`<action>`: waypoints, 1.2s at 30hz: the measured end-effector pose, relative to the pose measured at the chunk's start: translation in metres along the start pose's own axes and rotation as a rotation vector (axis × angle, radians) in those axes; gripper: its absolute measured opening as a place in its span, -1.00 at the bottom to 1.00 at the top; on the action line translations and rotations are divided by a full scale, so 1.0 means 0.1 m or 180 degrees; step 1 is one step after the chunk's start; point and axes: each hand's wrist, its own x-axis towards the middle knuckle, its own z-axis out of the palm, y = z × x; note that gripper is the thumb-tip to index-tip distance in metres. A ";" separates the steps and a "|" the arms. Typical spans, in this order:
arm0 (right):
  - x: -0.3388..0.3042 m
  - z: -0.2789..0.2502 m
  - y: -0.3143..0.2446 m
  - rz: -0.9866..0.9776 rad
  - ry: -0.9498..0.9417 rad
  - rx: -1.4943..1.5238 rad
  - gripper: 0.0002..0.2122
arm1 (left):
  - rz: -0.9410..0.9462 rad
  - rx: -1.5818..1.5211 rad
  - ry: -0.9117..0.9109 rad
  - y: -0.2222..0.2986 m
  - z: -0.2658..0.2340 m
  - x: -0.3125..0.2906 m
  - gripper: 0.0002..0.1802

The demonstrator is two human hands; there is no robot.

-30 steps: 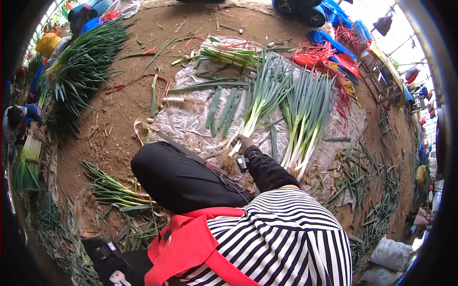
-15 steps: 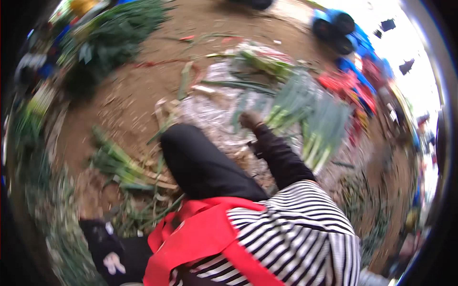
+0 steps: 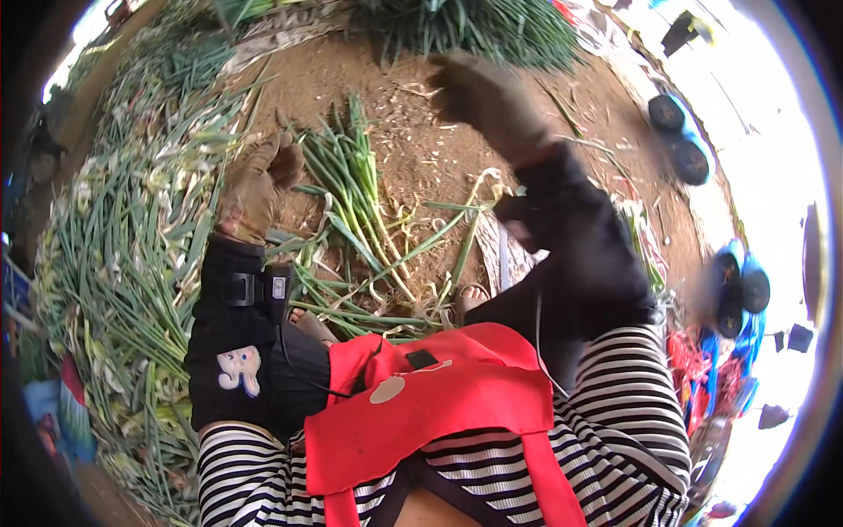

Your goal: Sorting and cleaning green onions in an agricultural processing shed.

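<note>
My left hand point(image 3: 259, 184), in a brownish glove, hangs beside the bunch of green onions point(image 3: 356, 180) on the soil. Its fingers curl inward, and nothing sticks out of them. My right hand point(image 3: 492, 101), gloved likewise and slightly blurred, reaches forward to the right of that bunch with its fingers stretched, holding nothing visible. Just beyond its fingertips lies a large heap of dark green onions point(image 3: 474, 31). The near bunch has long green leaves and pale stems pointing toward my feet.
A broad pile of loose onion leaves point(image 3: 132, 263) covers the left side. Stray leaves point(image 3: 342, 303) lie around my sandalled feet. Dark wheels with blue parts point(image 3: 680, 136) stand at the right, and red netting point(image 3: 689, 360) lies lower there.
My view has swung left, away from the plastic sheet with onions laid on it. My right hand has left those onions and lifted forward. My left hand has come into view.
</note>
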 end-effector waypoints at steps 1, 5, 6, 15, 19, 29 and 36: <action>0.17 0.03 0.39 0.0209 -0.0055 -0.0276 -0.69 | 0.0107 0.0045 0.0044 0.05 -0.01 -0.08 -0.67; 0.18 -0.19 2.53 0.1128 -0.0482 -0.2585 -0.70 | 0.0258 0.0191 0.0130 0.22 0.06 -0.29 -0.65; 0.01 -0.28 3.06 0.1174 -0.0821 -0.3404 -0.70 | 0.0232 0.0298 0.0244 0.26 0.15 -0.36 -0.66; -0.87 0.17 4.46 0.2544 0.0194 -0.3251 -0.35 | 0.0202 0.0493 0.0624 0.29 0.16 -0.67 -0.73; -0.88 0.19 4.45 0.3246 -0.0275 -0.3417 -0.53 | 0.0070 0.0428 0.0732 0.23 0.15 -0.67 -0.71; 0.09 0.01 2.83 0.2891 -0.1729 -0.1903 -0.65 | 0.0036 0.0473 0.0496 0.18 0.18 -0.53 -0.76; 0.23 0.04 1.36 0.1741 0.0036 -0.0506 -0.75 | -0.0107 0.0336 -0.0097 0.07 0.38 -0.29 -0.74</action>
